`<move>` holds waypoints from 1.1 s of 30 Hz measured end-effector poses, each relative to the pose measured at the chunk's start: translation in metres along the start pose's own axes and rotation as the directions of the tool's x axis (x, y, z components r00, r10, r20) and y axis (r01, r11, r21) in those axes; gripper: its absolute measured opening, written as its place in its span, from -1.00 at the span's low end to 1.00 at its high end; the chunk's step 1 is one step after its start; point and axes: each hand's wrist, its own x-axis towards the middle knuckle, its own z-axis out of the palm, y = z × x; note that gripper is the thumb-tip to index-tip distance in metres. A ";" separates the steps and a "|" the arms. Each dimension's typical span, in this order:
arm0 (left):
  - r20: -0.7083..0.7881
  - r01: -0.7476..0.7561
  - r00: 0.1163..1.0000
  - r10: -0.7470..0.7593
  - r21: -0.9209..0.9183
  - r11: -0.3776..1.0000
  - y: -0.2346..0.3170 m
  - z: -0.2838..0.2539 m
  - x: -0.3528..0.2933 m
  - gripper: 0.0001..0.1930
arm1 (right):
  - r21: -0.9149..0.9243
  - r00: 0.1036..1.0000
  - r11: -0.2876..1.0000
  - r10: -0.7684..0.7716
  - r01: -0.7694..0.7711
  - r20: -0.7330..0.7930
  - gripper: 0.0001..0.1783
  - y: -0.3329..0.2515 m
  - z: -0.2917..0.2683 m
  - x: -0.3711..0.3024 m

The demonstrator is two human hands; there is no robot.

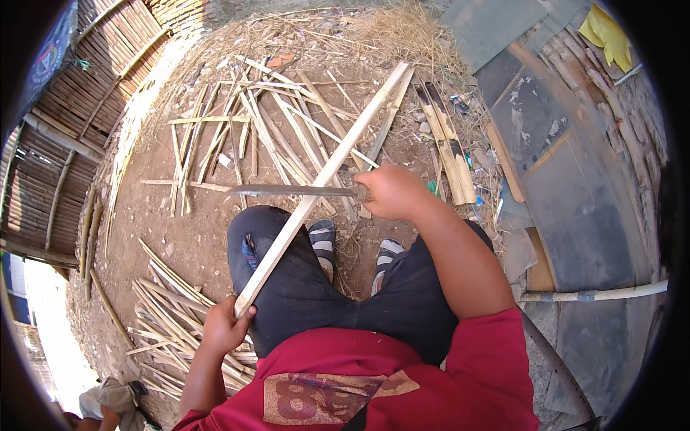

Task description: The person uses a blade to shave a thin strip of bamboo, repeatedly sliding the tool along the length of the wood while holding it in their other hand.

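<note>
The left hand (pixel 224 327) is clenched on the near end of a long bamboo strip (pixel 323 176) lying across the knee, the right hand (pixel 392 190) fisted around a long knife (pixel 291 190) crossing it; a slip could send the blade toward the leg

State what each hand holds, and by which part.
Left hand grips the bamboo strip at its near end; right hand grips the knife by its handle.

I see a bare dirt floor (pixel 158 215) in sunlight, a slatted bamboo wall (pixel 65 136) at upper left, dry straw (pixel 402 32) at top, grey boards (pixel 568 165) at right.
</note>
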 end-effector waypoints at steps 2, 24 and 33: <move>-0.004 -0.009 1.000 0.009 0.088 0.996 0.000 -0.001 0.007 -0.60 | -0.041 0.997 0.999 -0.012 0.016 0.082 -0.56 0.004 0.001 -0.003; -0.040 -0.029 0.999 0.035 0.149 0.988 -0.021 0.011 -0.002 -0.60 | -0.070 0.998 0.997 -0.039 0.042 0.053 -0.70 -0.005 0.007 -0.009; -0.035 -0.037 0.999 0.040 0.086 0.996 -0.020 0.014 -0.006 -0.56 | -0.051 0.999 0.998 0.031 -0.029 0.030 -0.67 -0.011 0.010 -0.005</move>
